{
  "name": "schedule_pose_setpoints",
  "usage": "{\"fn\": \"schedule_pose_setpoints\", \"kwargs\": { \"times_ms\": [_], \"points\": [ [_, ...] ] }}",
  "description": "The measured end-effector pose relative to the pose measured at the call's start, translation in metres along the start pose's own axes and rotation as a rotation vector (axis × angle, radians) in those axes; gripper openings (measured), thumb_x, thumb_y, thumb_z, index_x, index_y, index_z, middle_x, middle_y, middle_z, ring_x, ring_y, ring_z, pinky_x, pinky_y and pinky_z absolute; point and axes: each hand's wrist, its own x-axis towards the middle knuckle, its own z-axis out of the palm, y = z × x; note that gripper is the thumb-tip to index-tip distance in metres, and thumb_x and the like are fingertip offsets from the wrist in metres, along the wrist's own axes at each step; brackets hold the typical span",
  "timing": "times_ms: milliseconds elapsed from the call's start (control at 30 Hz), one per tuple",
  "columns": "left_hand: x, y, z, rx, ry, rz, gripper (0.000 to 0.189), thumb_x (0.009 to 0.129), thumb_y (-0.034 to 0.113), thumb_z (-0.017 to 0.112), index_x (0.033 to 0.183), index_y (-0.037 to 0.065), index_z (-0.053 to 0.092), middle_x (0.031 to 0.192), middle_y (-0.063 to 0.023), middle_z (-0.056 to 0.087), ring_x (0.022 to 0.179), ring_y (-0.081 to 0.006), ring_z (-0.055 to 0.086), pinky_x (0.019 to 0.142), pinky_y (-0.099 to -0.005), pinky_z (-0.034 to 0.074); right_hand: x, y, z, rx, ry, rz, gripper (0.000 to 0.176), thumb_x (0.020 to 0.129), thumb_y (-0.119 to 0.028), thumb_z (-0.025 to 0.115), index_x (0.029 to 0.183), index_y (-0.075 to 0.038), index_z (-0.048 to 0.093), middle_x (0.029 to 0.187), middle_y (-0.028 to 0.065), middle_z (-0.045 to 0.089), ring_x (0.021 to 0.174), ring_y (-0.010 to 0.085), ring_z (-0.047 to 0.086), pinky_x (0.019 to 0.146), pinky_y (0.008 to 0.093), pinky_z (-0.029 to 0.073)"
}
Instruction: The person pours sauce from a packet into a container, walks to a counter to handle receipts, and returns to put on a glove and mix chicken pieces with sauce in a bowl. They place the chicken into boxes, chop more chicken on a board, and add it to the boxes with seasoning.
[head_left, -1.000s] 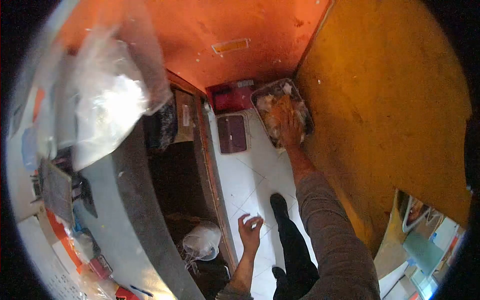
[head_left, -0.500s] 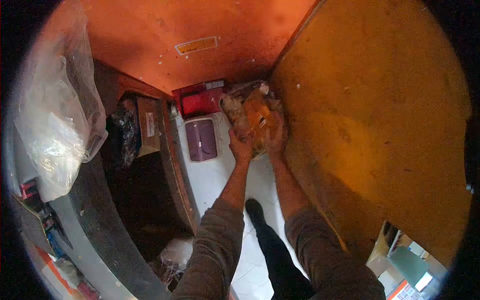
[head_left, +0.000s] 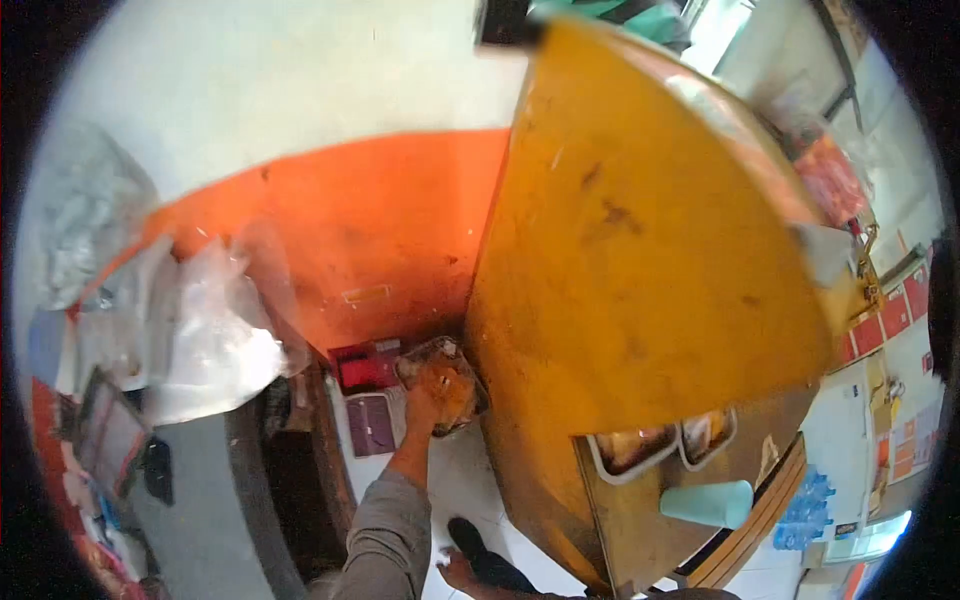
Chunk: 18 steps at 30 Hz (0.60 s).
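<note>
A plastic-wrapped orange-brown bundle (head_left: 450,385) rests low in the corner, against the large orange-yellow panel. On its left side my left hand (head_left: 424,408) is closed round the edge, its fingertips partly hidden. My right hand (head_left: 458,572) is away from the bundle, near the bottom of the view beside my dark shoe (head_left: 466,535), with its fingers apart and nothing in them. Left of the bundle are a red container (head_left: 366,368) and a purple lidded bin (head_left: 371,424) on the white floor.
Clear plastic bags (head_left: 210,340) hang at the left above a grey surface (head_left: 205,500). The orange-yellow panel (head_left: 640,260) rises at the right. Beyond it, a wooden table (head_left: 640,530) holds two trays (head_left: 636,452) and a pale green cup (head_left: 707,503). Blue water bottles (head_left: 803,510) stand farther right.
The view has tilted up and widened, bringing in the table at the right. My right hand has let go of the bundle and drawn back towards me. My left hand remains at the bundle.
</note>
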Motion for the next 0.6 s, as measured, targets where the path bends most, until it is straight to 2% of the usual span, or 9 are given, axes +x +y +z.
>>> {"fn": "schedule_pose_setpoints", "kwargs": {
  "times_ms": [33,133,167,200,267,367,400,500,600],
  "points": [
    [-0.022,0.019,-0.019,-0.058,0.053,0.138,0.053,0.077,0.030,0.073,0.119,0.002,0.057,0.103,-0.0266,0.064,0.096,-0.0397,0.062,0.078,-0.0461,0.049,-0.015,0.032,0.029,-0.191,-0.091,-0.045,0.058,0.085,-0.039,0.058,0.129,-0.003,0.047,0.111,0.0285,0.057,0.109,0.0418,0.054,0.094,0.0496,0.043],
    [-0.163,0.016,-0.053,0.386,-0.028,-0.026,0.067,0.078,0.045,0.070,0.127,0.003,0.050,0.107,-0.0262,0.063,0.102,-0.0394,0.061,0.087,-0.0482,0.048,-0.042,-0.006,0.058,-0.230,-0.096,-0.226,0.056,0.085,-0.039,0.057,0.128,-0.003,0.048,0.110,0.0280,0.058,0.108,0.0416,0.055,0.094,0.0497,0.043],
    [-0.223,0.035,-0.077,0.182,-0.186,-0.257,0.068,0.080,0.052,0.067,0.124,0.001,0.053,0.102,-0.0273,0.064,0.099,-0.0386,0.063,0.087,-0.0459,0.049,-0.063,-0.010,0.061,-0.258,-0.110,-0.244,0.056,0.085,-0.039,0.057,0.127,-0.004,0.049,0.110,0.0278,0.058,0.108,0.0415,0.055,0.093,0.0497,0.043],
    [-0.272,-0.042,-0.057,0.372,-0.175,-0.061,0.068,0.080,0.055,0.065,0.121,0.000,0.056,0.096,-0.0248,0.066,0.095,-0.0366,0.065,0.086,-0.0428,0.050,-0.085,-0.002,0.058,-0.290,-0.126,-0.252,0.055,0.085,-0.039,0.057,0.127,-0.004,0.049,0.110,0.0275,0.058,0.108,0.0414,0.055,0.093,0.0498,0.043],
    [-0.402,0.005,-0.090,0.191,-0.226,-0.372,0.070,0.079,0.059,0.064,0.118,0.001,0.060,0.103,-0.0239,0.066,0.101,-0.0374,0.063,0.088,-0.0425,0.049,-0.130,0.020,0.012,-0.345,-0.156,-0.245,0.054,0.086,-0.040,0.057,0.125,-0.004,0.050,0.110,0.0270,0.059,0.108,0.0411,0.056,0.093,0.0499,0.044],
    [-0.572,-0.099,-0.074,0.118,-0.403,-0.484,0.070,0.082,0.060,0.059,0.122,0.003,0.058,0.115,-0.0229,0.062,0.111,-0.0373,0.058,0.094,-0.0434,0.045,-0.189,0.109,-0.080,-0.432,-0.172,-0.249,0.052,0.086,-0.040,0.056,0.124,-0.005,0.052,0.110,0.0263,0.059,0.107,0.0408,0.056,0.092,0.0501,0.044],
    [-0.626,-0.089,-0.073,0.062,-0.371,-0.843,0.041,0.095,0.040,0.050,0.114,0.006,0.061,0.100,-0.0102,0.066,0.075,-0.0119,0.063,0.066,-0.0319,0.052,-0.209,0.150,-0.109,-0.460,-0.181,-0.248,0.051,0.086,-0.040,0.056,0.123,-0.005,0.053,0.110,0.0261,0.060,0.107,0.0406,0.056,0.092,0.0502,0.044],
    [-0.691,-0.063,-0.059,0.030,-0.247,-0.814,0.042,0.094,0.040,0.051,0.115,0.005,0.060,0.102,-0.0111,0.066,0.078,-0.0138,0.063,0.069,-0.0325,0.051,-0.291,0.326,-0.169,-0.552,-0.206,-0.217,0.050,0.086,-0.041,0.055,0.121,-0.005,0.055,0.110,0.0254,0.060,0.106,0.0403,0.057,0.091,0.0504,0.045],
    [-0.731,-0.029,-0.048,-0.013,-0.063,-0.780,0.044,0.093,0.041,0.052,0.116,0.004,0.060,0.104,-0.0123,0.065,0.083,-0.0166,0.062,0.073,-0.0334,0.050,-0.331,0.407,-0.207,-0.638,-0.238,-0.183,0.048,0.087,-0.041,0.055,0.119,-0.006,0.057,0.109,0.0247,0.061,0.106,0.0399,0.058,0.091,0.0505,0.045]
  ]
}}
